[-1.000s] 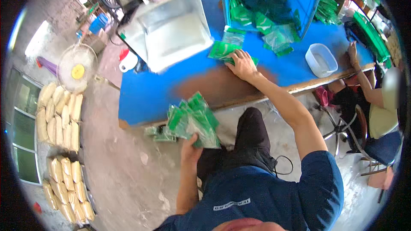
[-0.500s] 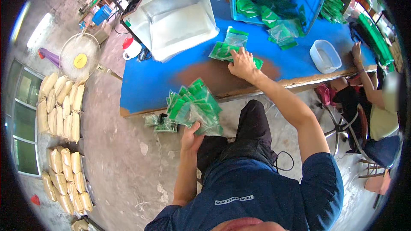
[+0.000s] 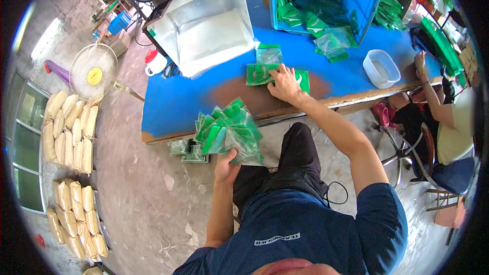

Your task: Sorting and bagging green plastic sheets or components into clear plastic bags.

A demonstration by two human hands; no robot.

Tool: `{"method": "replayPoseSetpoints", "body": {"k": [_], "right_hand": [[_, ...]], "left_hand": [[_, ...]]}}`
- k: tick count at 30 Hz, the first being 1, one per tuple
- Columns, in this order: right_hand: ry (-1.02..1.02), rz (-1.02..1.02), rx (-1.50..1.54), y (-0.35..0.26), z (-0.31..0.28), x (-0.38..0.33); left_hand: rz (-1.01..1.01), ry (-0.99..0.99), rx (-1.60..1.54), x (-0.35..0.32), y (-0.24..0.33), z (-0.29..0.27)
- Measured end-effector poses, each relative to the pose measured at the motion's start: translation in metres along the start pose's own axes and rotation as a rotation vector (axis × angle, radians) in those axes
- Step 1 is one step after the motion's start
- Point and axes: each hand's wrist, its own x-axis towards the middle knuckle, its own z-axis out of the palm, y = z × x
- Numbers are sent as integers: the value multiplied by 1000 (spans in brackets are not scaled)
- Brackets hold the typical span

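head view: left fingers [image 3: 232,154] pinch green packets [image 3: 232,128] above floor [image 3: 137,183], by the table edge [image 3: 148,137]; right fingers [image 3: 281,77], grip unclear, touch pouches [image 3: 259,74].

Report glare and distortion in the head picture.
Head view: the tall white-framed window bends near the left rim; head view: a white streak burns out on the grey wall; head view: the clear-and-green plastic packets in the left hand catch shiny highlights.
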Motion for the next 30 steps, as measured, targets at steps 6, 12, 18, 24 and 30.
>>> {"method": "replayPoseSetpoints", "body": {"k": [6,12,18,24,30], "right_hand": [[-51,-250,-65,18,3,0],[233,-3,414,-39,-40,-21],[-321,73,882,-67,-44,-69],[36,-267,-160,40,-65,-63],[-159,-112,546,9,-58,-100]], "left_hand": [[-12,-27,0,-3,2,14],[-38,-2,-134,2,-3,-13],[-67,24,-261,27,-11,7],[-115,-86,-193,21,-28,0],[-97,-254,-387,14,-30,-5]]}}
